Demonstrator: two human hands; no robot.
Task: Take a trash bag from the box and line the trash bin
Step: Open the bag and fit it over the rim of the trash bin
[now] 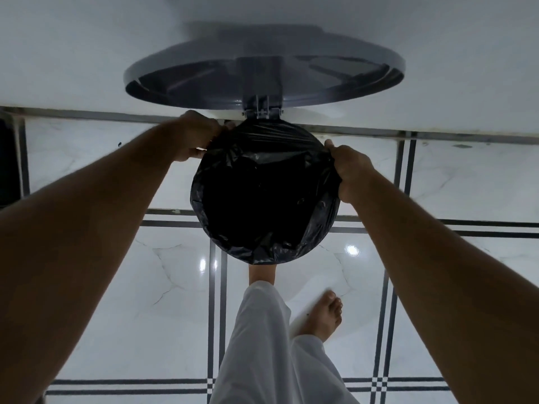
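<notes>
Two bare forearms reached forward from the bottom corners, nearest the camera, towards a round trash bin seen from above. Between them, low in the view, hung a leg in white trousers [262, 345], with one bare foot [323, 316] on the floor beside it and another foot [262, 274] partly hidden under the bin's near edge.

On the left, the left hand [194, 137] was closed on the black trash bag [265, 188] at the bin's far left rim, fingers curled over the plastic. The bag sat inside the bin, its mouth stretched around the circular opening and its crinkled edge folded over the outside of the rim all the way round; the bin's own body was hidden beneath it. Behind the opening, the grey lid [264, 68] stood raised on its hinge [262, 110] against the white wall [73, 53].

On the right, the right hand [351, 170] pinched the bag's edge at the right rim, thumb on top. White marble-look floor tiles [122, 301] with dark double lines lay beneath.
</notes>
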